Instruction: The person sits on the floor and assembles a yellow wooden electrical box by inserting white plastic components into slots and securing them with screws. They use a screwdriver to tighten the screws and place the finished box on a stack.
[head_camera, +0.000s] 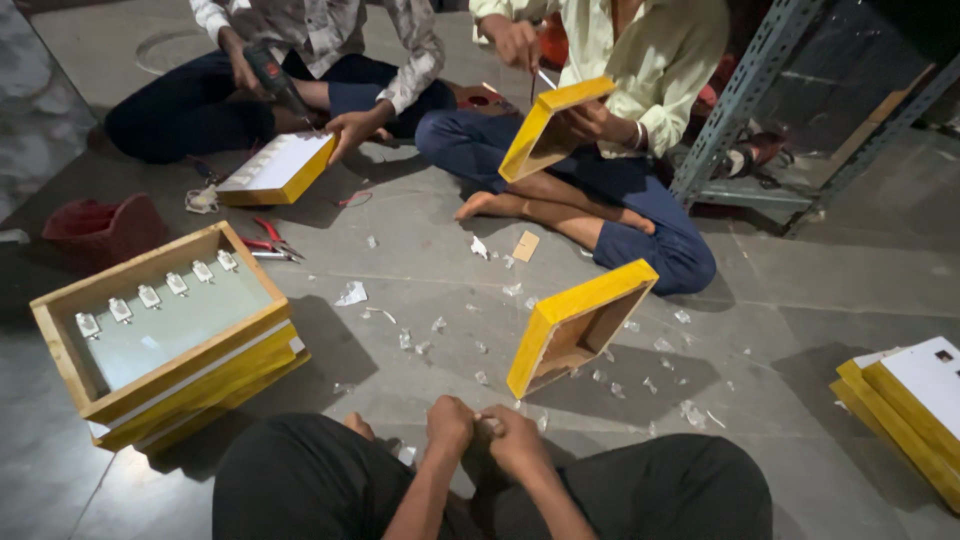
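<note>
Yellow box (575, 325) propped near; left hand (449, 424), right hand (516, 441) clenched together, pinched item too small to identify

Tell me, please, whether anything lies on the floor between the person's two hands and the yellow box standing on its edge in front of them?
Nothing large does. The left hand and right hand are together over the lap; between them and the yellow box is bare floor with a few small plastic scraps.

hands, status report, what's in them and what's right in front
Left hand and right hand pinched together on something small, hidden. Yellow box tilted on edge just ahead. Plastic scraps litter floor.
</note>
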